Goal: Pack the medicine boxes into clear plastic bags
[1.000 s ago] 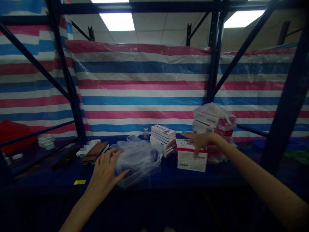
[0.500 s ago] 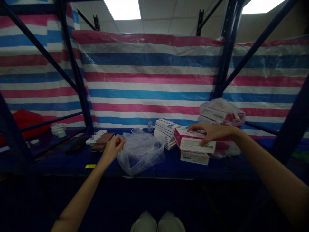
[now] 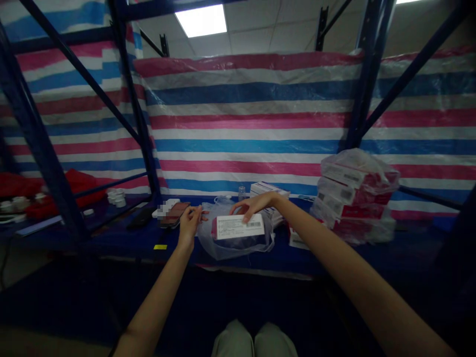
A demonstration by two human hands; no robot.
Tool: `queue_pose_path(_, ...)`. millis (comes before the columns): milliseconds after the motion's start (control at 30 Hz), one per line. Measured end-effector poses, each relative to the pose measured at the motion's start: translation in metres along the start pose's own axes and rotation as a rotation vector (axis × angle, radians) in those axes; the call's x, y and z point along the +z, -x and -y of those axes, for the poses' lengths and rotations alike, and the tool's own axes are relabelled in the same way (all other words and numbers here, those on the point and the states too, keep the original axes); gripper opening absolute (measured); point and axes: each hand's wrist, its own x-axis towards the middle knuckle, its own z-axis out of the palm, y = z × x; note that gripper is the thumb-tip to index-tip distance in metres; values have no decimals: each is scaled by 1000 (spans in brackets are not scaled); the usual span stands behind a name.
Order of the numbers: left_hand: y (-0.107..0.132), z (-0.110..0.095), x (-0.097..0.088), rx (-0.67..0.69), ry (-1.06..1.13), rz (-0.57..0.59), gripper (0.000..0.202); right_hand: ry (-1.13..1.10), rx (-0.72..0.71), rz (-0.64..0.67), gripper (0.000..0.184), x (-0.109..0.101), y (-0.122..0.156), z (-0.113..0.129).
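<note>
Small white-and-red box (image 3: 238,228), apparently cardboard: held by the right hand (image 3: 259,202) above the bench (image 3: 201,255), in front of or over the crumpled clear plastic bag (image 3: 219,251). Whether any part of the box sat inside the bag's mouth could not be told. Right fingers: bent down over the top of the box, pinching it, with one tip lying on the printed front face; the far side of the grip was hidden. Left hand (image 3: 189,223): at the left edge of the bag, thumb and forefinger close together; whether bag film was caught between them could not be told.

Handling, judged by eye: box probably light, contents unknown, since one hand bore it from above. Walls likely stiff enough for a moderate pinch, though a hard squeeze might dent the broad faces. Printed surface perhaps slightly slick. Best hold: across the front and back faces near the middle, or at the short ends, where corners add stiffness. Bag: very light, limp, likely slippery and prone to cling; best taken by the rim, a single layer between thumb and forefinger.

Nearby: white box stack (image 3: 266,188) behind, plastic-wrapped boxes (image 3: 344,193) to the right.
</note>
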Motion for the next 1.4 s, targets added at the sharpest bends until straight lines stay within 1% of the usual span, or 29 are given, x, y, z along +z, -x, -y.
queue_pose_path(67, -2, 3, -5, -10, -53, -22, 34, 63, 6, 15, 59, 3, -14, -6)
queue_pose_path(100, -4, 4, -8, -3, -101, -28, 35, 113, -7, -5, 60, 5, -19, -8)
queue_pose_path(200, -5, 6, -15, 61, -270, -60, 34, 277, -43, -140, 68, 12, -28, -15)
queue_pose_path(267, -3, 6, -16, 103, -319, -74, 32, 333, -24, -234, 72, 19, -36, -21)
queue_pose_path(333, 0, 7, -15, 113, -296, -54, 32, 334, 17, -314, 75, 27, -48, -28)
queue_pose_path(400, 2, 8, -12, 98, -231, -8, 32, 353, 30, -392, 80, 36, -58, -35)
queue_pose_path(467, 4, 6, -12, 66, -148, 33, 33, 422, 10, -420, 78, 44, -61, -38)
queue_pose_path(500, 4, 4, -13, 47, -105, 42, 35, 468, -5, -406, 74, 46, -59, -37)
queue_pose_path(567, 4, -3, -19, 16, -41, 46, 38, 549, -15, -361, 69, 47, -44, -33)
queue_pose_path(667, 1, -20, -32, 4, -10, 73, 42, 654, 61, -317, 75, 43, -5, -21)
queue_pose_path(733, 0, -31, -39, 20, -19, 135, 44, 726, 125, -272, 76, 39, 24, -14)
queue_pose_path(767, 0, -35, -42, 21, -28, 184, 45, 749, 149, -257, 71, 37, 36, -12)
queue_pose_path(800, 0, -39, -43, 12, -44, 244, 45, 762, 165, -268, 62, 35, 47, -10)
queue_pose_path(867, 1, -42, -44, -18, -99, 373, 45, 763, 171, -358, 38, 31, 62, -7)
queue_pose_path(933, 2, -42, -43, -27, -184, 451, 42, 750, 129, -478, 21, 29, 68, -4)
queue_pose_path(967, 2, -41, -42, -10, -231, 451, 37, 740, 89, -525, 18, 28, 68, -2)
queue_pose_path(1067, -1, -39, -41, 64, -333, 375, 19, 673, -66, -595, 20, 25, 62, 1)
queue_pose_path(1100, -3, -40, -41, 84, -339, 363, 19, 639, -119, -624, 22, 24, 58, 0)
queue_pose_path(1167, -10, -41, -40, 95, -304, 384, 23, 548, -199, -690, 27, 20, 50, -5)
queue_pose_path(1233, -19, -42, -37, 89, -236, 400, 27, 373, -240, -734, 32, 15, 40, -15)
queue_pose_path(1267, -24, -41, -34, 88, -213, 386, 29, 253, -255, -734, 33, 13, 34, -21)
queue_pose_path(1333, -35, -36, -26, 95, -217, 319, 31, 41, -298, -718, 33, 11, 19, -31)
queue_pose_path(1400, -45, -26, -14, 117, -273, 212, 29, -135, -377, -705, 33, 14, 0, -38)
